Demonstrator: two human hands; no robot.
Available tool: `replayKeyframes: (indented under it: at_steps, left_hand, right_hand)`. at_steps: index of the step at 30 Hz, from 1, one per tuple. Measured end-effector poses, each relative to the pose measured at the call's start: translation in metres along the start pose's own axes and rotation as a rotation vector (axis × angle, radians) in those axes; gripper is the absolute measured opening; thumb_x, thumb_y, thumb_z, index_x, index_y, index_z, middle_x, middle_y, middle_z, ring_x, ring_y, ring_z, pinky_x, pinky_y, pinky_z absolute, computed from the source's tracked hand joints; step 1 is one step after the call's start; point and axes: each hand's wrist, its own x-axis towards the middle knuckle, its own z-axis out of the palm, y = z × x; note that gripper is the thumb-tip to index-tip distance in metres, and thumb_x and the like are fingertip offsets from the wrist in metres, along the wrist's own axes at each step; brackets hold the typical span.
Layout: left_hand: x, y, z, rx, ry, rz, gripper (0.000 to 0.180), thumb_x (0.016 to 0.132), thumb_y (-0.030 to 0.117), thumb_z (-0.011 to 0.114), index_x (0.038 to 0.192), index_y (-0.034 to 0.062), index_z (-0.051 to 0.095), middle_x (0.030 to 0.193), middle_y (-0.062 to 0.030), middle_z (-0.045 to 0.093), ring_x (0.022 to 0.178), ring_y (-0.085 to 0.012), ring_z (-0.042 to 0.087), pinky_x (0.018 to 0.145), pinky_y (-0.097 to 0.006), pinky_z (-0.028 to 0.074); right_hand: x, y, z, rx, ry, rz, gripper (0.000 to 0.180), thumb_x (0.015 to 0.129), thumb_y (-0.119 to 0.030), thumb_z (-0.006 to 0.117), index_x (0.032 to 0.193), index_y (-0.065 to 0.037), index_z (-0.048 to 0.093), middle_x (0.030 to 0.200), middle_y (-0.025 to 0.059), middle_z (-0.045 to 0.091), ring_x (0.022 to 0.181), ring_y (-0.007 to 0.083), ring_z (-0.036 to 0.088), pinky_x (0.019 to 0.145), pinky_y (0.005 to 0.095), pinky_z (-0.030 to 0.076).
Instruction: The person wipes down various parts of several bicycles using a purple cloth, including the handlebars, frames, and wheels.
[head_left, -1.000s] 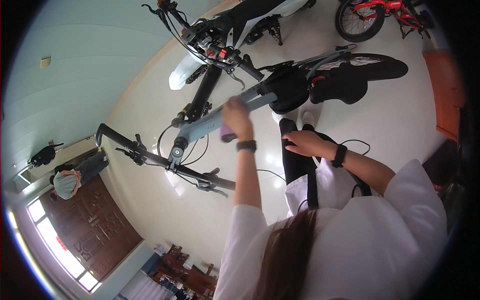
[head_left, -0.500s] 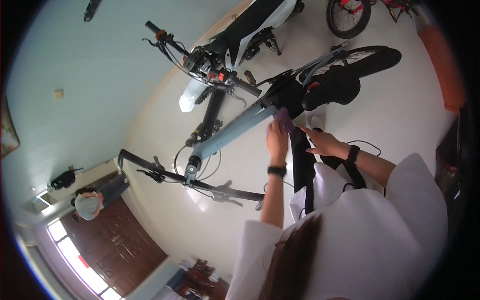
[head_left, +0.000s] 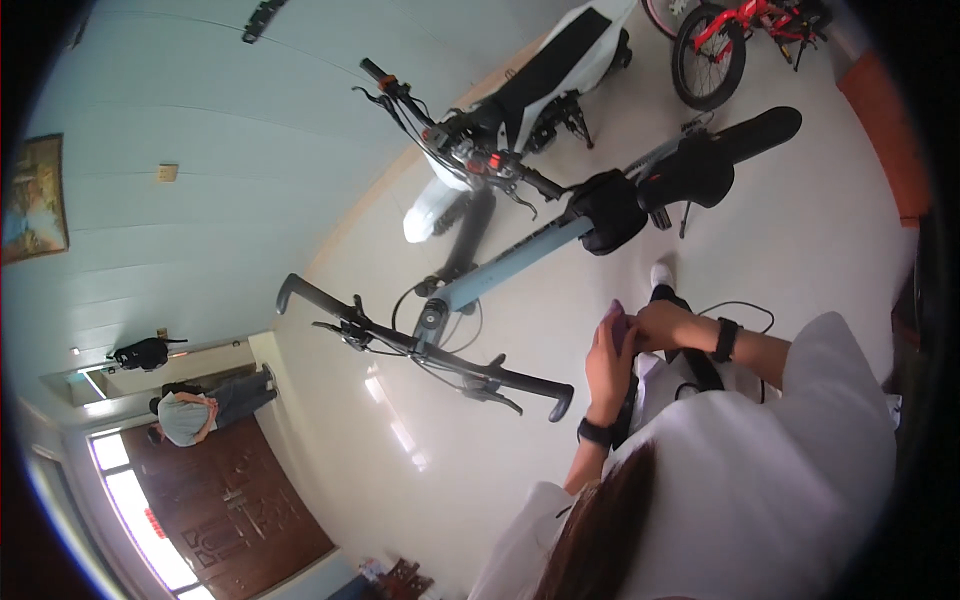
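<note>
A crumpled purple cloth (head_left: 619,322) is bunched up in front of my body. My left hand (head_left: 606,368) grips it, its fingers pointing upward around the folds. From the other side my right hand (head_left: 664,326) meets it with curled fingers, which partly hide the cloth. Beyond both hands stands a bicycle with a light blue frame (head_left: 520,264). Its black saddle (head_left: 690,178) is farther off to the right, and a black bag (head_left: 612,210) sits on the frame just ahead of it. The black handlebar (head_left: 480,372) reaches out left of my left hand, apart from it.
A white and black motorbike (head_left: 540,85) stands behind the bicycle, by the wall. A small red bicycle (head_left: 715,55) is at the far right, near an orange-brown panel (head_left: 880,135). At the far left another person (head_left: 190,415) stands by a carved brown door (head_left: 225,490).
Both hands have drawn back from the bicycle frame toward my body, taking the purple cloth along. My right hand has come together with the left at the cloth. The view has shifted.
</note>
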Motion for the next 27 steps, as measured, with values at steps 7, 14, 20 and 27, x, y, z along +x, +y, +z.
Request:
replayKeyframes:
  at_steps: [7,14,20,27]
  left_hand:
    - [-0.057,-0.021,-0.092,0.045,0.399,0.082,0.03,0.081,0.013,0.06,0.109,0.0053,0.052,0.098,-0.0143,0.056,0.088,-0.0303,0.056,0.074,-0.035,0.045]
    - [-0.082,-0.139,-0.101,-0.121,0.203,-0.179,0.038,0.083,0.013,0.053,0.116,0.0042,0.036,0.1,-0.0215,0.057,0.091,-0.0385,0.055,0.075,-0.041,0.045]
    - [-0.076,-0.155,-0.097,-0.118,0.19,-0.084,0.037,0.082,0.016,0.056,0.113,0.0067,0.038,0.096,-0.0216,0.059,0.086,-0.0392,0.057,0.069,-0.042,0.046]
    - [-0.086,-0.163,-0.096,-0.044,-0.026,-0.044,0.037,0.079,0.021,0.057,0.108,0.0033,0.04,0.083,-0.0223,0.06,0.077,-0.0398,0.057,0.064,-0.044,0.044]
  right_hand:
    - [0.038,-0.107,0.039,-0.025,0.406,-0.313,0.018,0.075,-0.02,0.058,0.083,-0.005,0.049,0.073,0.0126,0.055,0.071,0.0312,0.054,0.066,0.0422,0.043]
    - [0.088,-0.12,0.119,-0.453,0.55,-0.271,0.023,0.071,-0.01,0.053,0.094,-0.011,0.052,0.083,0.0035,0.055,0.083,0.0218,0.054,0.062,0.0323,0.049]
    - [0.089,-0.121,0.11,-0.323,0.459,-0.177,0.023,0.067,-0.007,0.06,0.089,-0.011,0.055,0.077,0.0069,0.06,0.076,0.027,0.057,0.062,0.0379,0.047]
    - [0.084,-0.115,0.106,-0.285,0.162,-0.005,0.013,0.066,-0.012,0.057,0.079,-0.009,0.055,0.07,0.0113,0.061,0.069,0.0308,0.06,0.059,0.0416,0.046]
